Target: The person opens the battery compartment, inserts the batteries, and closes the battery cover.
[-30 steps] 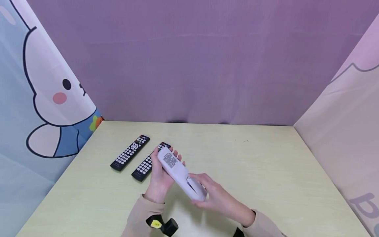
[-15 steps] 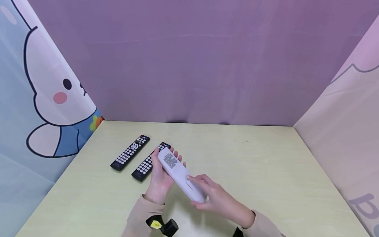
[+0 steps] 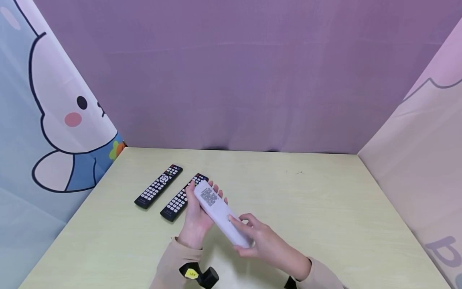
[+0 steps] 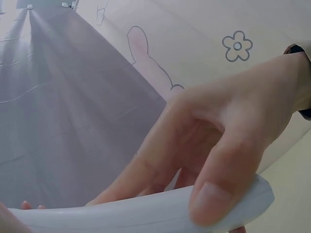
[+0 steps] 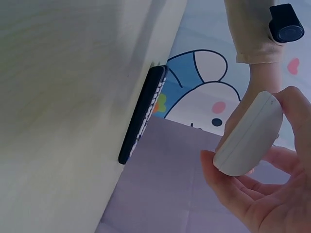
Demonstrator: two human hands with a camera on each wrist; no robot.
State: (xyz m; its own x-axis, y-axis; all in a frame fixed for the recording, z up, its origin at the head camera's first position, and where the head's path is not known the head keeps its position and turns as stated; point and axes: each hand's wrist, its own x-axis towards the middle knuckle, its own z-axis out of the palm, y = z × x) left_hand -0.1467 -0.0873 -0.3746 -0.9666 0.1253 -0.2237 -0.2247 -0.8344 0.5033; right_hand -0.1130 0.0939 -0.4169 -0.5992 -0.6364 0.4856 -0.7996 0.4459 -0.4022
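A white remote control [image 3: 221,216] is held above the table, back side up, with a printed label near its far end. My left hand [image 3: 196,220] holds it from beneath, thumb along one side and fingertips showing past the other. At the near end my right hand [image 3: 267,243] pinches the remote, one finger lying on its back over the battery cover [image 3: 237,236]. No gap shows around the cover, though that finger hides part of it. In the right wrist view the remote's rounded end [image 5: 252,136] sits between the right thumb and fingers.
Two black remote controls [image 3: 159,186] with white buttons lie side by side on the pale table [image 3: 325,208], left of the hands. The left hand and white remote partly cover the nearer one. Fabric screens [image 3: 245,88] stand at the back and both sides.
The battery cover was tilted with a dark gap one second ago; the gap narrowed and now the back looks flush. The right finger has moved onto the cover. Both hands stay nearly in place.
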